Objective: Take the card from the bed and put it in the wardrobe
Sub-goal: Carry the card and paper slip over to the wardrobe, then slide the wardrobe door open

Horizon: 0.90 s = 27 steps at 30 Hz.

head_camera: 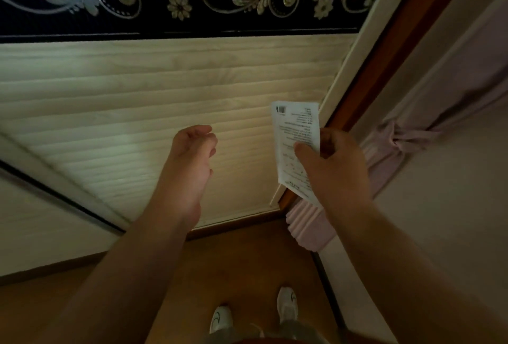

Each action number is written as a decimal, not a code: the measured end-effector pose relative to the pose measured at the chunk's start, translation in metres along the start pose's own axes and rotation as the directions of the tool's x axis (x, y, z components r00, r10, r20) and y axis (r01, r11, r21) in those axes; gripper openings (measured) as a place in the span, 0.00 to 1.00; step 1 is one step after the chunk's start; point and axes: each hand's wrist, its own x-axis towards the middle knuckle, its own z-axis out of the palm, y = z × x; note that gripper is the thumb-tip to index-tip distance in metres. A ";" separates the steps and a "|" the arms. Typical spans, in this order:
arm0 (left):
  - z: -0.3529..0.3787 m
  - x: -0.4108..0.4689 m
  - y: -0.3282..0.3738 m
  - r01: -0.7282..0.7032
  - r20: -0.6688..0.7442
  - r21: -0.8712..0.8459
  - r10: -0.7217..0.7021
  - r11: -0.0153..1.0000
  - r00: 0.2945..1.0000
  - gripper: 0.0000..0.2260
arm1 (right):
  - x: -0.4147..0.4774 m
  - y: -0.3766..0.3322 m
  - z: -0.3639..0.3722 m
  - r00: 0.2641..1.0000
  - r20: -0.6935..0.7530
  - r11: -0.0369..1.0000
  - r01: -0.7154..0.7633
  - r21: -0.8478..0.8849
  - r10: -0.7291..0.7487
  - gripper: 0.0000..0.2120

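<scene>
The person stood facing the wardrobe door [165, 96], a pale wood-grain sliding panel with ribbed horizontal lines and a dark floral band along its top, which appeared shut. The right hand [334, 170] pinched the card [294, 134], a white printed slip, between thumb and curled fingers, holding it upright just in front of the door's right edge, near the orange-brown frame [384, 54] and the pink curtain [406, 134]. The left hand [192, 156] hovered empty before the middle of the panel, fingers loosely curled and slightly parted, apparently not touching it. The card was off the bed but not yet inside. Judging from this, the door had to be slid open first; working it one-handed could let the thin card bend or slip from the pinch, and it might drop to the wooden floor [247, 261] near the white shoes [287, 305].
</scene>
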 end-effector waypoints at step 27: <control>0.256 0.055 0.082 -0.433 0.895 0.420 0.284 -0.797 0.345 0.28 | 0.098 0.061 -0.121 0.998 0.002 0.987 -0.064 0.145 0.064 0.08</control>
